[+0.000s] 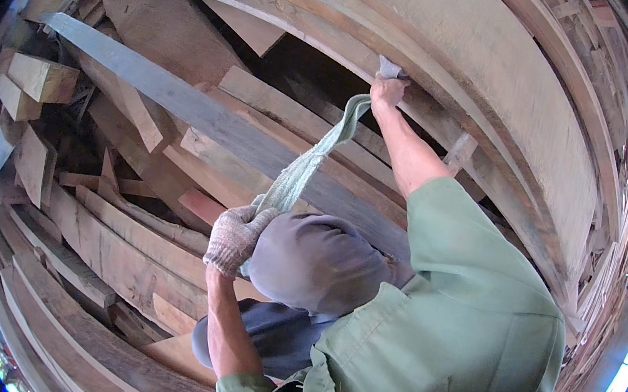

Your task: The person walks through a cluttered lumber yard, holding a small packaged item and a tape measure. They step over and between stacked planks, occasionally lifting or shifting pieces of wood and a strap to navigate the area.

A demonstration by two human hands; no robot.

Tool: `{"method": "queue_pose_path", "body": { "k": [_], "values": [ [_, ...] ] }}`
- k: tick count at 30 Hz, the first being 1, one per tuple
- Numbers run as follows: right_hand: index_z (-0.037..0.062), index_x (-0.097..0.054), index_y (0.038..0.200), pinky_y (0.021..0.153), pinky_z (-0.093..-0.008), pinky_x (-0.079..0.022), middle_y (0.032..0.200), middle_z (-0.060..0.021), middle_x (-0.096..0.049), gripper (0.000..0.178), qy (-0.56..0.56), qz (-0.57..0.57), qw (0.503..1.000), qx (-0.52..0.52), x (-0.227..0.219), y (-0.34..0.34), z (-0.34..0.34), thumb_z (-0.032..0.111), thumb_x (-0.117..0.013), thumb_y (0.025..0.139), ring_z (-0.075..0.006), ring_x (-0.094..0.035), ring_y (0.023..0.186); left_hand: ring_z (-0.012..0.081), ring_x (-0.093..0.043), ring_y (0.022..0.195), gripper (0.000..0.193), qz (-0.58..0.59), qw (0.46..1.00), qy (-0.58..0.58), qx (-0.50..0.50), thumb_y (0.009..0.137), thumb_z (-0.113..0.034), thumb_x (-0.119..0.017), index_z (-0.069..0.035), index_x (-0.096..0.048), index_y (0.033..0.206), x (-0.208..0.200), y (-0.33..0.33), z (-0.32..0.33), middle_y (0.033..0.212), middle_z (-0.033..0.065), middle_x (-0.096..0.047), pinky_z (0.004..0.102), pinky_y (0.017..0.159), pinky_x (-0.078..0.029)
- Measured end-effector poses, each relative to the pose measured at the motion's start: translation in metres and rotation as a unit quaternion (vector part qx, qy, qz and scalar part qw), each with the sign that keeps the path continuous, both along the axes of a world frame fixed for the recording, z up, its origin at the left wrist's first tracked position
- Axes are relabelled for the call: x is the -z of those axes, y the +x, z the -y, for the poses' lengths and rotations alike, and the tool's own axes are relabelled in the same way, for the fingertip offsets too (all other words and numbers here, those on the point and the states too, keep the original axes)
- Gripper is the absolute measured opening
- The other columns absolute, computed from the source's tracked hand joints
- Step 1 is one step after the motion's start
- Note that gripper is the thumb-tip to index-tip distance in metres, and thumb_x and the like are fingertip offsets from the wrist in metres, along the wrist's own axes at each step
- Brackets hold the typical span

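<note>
A pale green webbing sling (303, 171) runs slantwise between my two hands over the stacked boards. My left hand (236, 235), in a knitted work glove, is closed around its lower end, beside a rounded shape in grey cloth (322, 263) that looks like a bent knee. Stretched far forward, my bare right hand (388, 92) is closed at the sling's upper end, against the edge of a large curved plank (451, 80). A small grey piece (392, 68) sticks out beyond its fingers; I cannot make out what it is.
Beneath the sling a long grey board (184, 115) crosses the pile. Cut timber ends (42, 80) jut out at the left, and long planks (76, 316) lie at the lower left. A dark gap (309, 68) opens under the large plank. More stacked wood (590, 289) stands at the right.
</note>
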State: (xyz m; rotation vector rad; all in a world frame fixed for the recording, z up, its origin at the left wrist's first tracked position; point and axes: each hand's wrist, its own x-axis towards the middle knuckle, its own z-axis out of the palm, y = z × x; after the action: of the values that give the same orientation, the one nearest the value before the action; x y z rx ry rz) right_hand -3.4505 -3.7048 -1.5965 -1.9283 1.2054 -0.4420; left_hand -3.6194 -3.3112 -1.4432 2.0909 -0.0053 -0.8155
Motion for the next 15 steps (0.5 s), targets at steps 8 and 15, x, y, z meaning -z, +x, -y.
{"method": "queue_pose_path", "body": {
  "k": [8,15],
  "values": [
    [0.0014,-0.039,0.132,0.087,-0.04,-0.054,0.11,-0.0157,-0.062,0.072,0.038,0.343,0.939,-0.018,0.012,-0.002,0.007,0.008,-0.081,0.075,-0.0313,-0.064,0.097,0.0205,-0.062,0.066,0.043,-0.019,1.0,0.021,0.013,0.089,-0.041,-0.064,0.001,-0.071,0.096,-0.013,0.023,0.018,0.071,0.016,-0.066,0.036,0.067,-0.05],
    [0.0056,-0.052,0.115,0.053,-0.0412,-0.054,0.092,-0.0111,-0.066,0.042,0.392,0.484,0.78,0.057,0.009,-0.015,0.019,-0.002,-0.073,0.079,-0.0234,-0.065,0.062,0.0076,-0.058,0.069,0.036,-0.082,0.994,-0.03,-0.066,0.091,-0.03,-0.066,0.005,-0.071,0.1,-0.034,0.037,0.025,0.072,0.0033,-0.067,0.0278,0.063,-0.048]
  ]
}}
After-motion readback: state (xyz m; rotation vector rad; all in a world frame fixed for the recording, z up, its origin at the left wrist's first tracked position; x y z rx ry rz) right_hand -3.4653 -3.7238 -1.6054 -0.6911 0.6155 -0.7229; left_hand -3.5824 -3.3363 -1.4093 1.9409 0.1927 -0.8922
